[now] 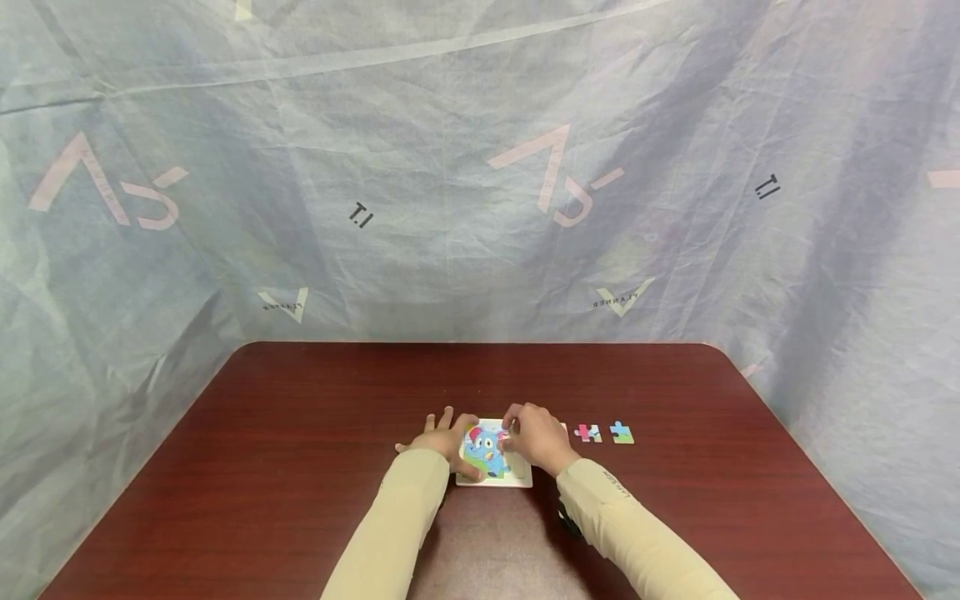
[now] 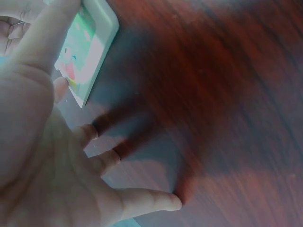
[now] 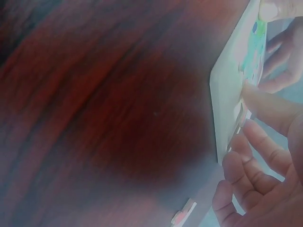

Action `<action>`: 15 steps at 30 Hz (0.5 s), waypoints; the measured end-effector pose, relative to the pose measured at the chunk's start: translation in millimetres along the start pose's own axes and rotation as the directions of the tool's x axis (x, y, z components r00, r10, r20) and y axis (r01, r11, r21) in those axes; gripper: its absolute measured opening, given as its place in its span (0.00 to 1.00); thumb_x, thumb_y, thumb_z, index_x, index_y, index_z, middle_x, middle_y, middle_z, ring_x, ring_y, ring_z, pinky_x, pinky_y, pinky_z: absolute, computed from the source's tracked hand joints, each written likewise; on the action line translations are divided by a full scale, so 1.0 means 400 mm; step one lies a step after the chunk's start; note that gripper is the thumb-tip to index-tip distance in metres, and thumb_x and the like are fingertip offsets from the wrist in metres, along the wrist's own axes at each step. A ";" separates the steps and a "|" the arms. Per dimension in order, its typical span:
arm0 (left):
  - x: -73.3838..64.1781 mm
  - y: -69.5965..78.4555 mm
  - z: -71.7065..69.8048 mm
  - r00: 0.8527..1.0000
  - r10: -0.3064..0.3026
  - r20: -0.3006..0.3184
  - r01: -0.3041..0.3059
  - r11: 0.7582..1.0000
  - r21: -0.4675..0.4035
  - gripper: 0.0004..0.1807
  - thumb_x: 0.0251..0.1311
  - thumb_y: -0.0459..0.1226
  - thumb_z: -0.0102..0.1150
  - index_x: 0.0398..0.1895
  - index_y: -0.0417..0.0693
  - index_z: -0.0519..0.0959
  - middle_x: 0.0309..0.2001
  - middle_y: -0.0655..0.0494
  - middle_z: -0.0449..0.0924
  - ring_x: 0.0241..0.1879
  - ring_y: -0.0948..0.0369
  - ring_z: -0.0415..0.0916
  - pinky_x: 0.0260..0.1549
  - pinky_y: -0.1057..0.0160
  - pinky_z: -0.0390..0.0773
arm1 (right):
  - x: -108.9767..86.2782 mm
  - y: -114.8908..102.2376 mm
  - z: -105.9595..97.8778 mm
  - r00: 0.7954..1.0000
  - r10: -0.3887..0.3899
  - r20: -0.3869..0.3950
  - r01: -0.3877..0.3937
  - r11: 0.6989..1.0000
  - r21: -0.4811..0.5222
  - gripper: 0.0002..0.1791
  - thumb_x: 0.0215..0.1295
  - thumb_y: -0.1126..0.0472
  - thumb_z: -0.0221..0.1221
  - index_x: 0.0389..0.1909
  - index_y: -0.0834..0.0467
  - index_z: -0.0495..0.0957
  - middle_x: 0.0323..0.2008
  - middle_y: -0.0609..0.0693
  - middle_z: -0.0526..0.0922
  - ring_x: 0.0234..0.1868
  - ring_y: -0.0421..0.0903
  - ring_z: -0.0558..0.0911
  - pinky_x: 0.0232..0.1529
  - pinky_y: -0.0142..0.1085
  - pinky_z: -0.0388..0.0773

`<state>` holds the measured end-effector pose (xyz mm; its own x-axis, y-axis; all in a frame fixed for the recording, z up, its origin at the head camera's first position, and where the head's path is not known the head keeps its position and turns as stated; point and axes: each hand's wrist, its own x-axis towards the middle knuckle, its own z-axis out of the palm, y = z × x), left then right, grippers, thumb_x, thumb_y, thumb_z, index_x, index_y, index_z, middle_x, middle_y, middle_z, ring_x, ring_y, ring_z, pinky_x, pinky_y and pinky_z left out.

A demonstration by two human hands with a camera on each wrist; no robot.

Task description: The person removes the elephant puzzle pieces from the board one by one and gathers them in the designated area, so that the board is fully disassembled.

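Note:
A white-framed jigsaw puzzle board with a blue cartoon animal picture lies on the table. My left hand spans its left side, thumb straight across the board's edge. The other left fingers spread out on the tabletop, as the left wrist view shows. Over the board's upper right part, my right hand pinches a puzzle piece between thumb and index finger, the piece mostly hidden by the fingers. In the right wrist view the right thumb reaches onto the board, with the remaining fingers loosely bent beside it.
To the right lie a pink and white puzzle piece and a blue and green piece. A white edge shows just behind the right hand. The dark red wooden table ends against a grey fabric backdrop.

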<state>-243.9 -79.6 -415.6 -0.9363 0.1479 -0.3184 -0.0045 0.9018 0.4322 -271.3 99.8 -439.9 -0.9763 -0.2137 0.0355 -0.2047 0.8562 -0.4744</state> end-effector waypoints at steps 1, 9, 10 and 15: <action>0.001 -0.001 0.000 1.000 -0.002 0.001 0.002 1.000 0.005 0.46 0.50 0.46 0.80 0.72 0.63 0.65 0.81 0.45 0.48 0.79 0.41 0.43 0.57 0.16 0.52 | 0.000 0.000 0.001 1.000 -0.001 -0.002 0.001 1.000 -0.001 0.13 0.54 0.58 0.77 0.36 0.55 0.83 0.28 0.47 0.75 0.29 0.44 0.73 0.29 0.39 0.72; 0.002 -0.001 0.000 1.000 -0.002 0.006 0.002 1.000 0.002 0.44 0.51 0.46 0.80 0.70 0.63 0.66 0.81 0.45 0.47 0.79 0.41 0.44 0.57 0.16 0.52 | 0.000 0.000 0.003 1.000 -0.009 -0.016 0.009 1.000 -0.001 0.14 0.53 0.59 0.78 0.35 0.55 0.81 0.29 0.47 0.74 0.29 0.44 0.73 0.29 0.40 0.72; 0.001 -0.001 0.000 1.000 -0.002 0.005 0.002 1.000 0.002 0.44 0.51 0.46 0.80 0.70 0.63 0.66 0.81 0.45 0.48 0.79 0.40 0.44 0.57 0.16 0.52 | 0.001 0.000 0.004 1.000 -0.011 -0.017 0.011 1.000 -0.002 0.14 0.53 0.59 0.77 0.36 0.55 0.81 0.29 0.47 0.74 0.30 0.44 0.73 0.30 0.40 0.73; -0.008 0.004 -0.003 1.000 -0.004 -0.002 0.004 1.000 0.005 0.44 0.51 0.46 0.80 0.70 0.63 0.66 0.80 0.45 0.48 0.79 0.40 0.44 0.57 0.17 0.52 | 0.001 0.004 0.002 0.998 -0.058 -0.005 0.058 0.998 -0.025 0.17 0.55 0.58 0.77 0.44 0.57 0.85 0.33 0.50 0.77 0.33 0.45 0.76 0.33 0.42 0.77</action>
<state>-241.4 -79.1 -412.9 -0.9370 0.1439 -0.3184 -0.0061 0.9044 0.4267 -272.0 100.5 -441.4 -0.9631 -0.2607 0.0674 -0.2626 0.8540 -0.4491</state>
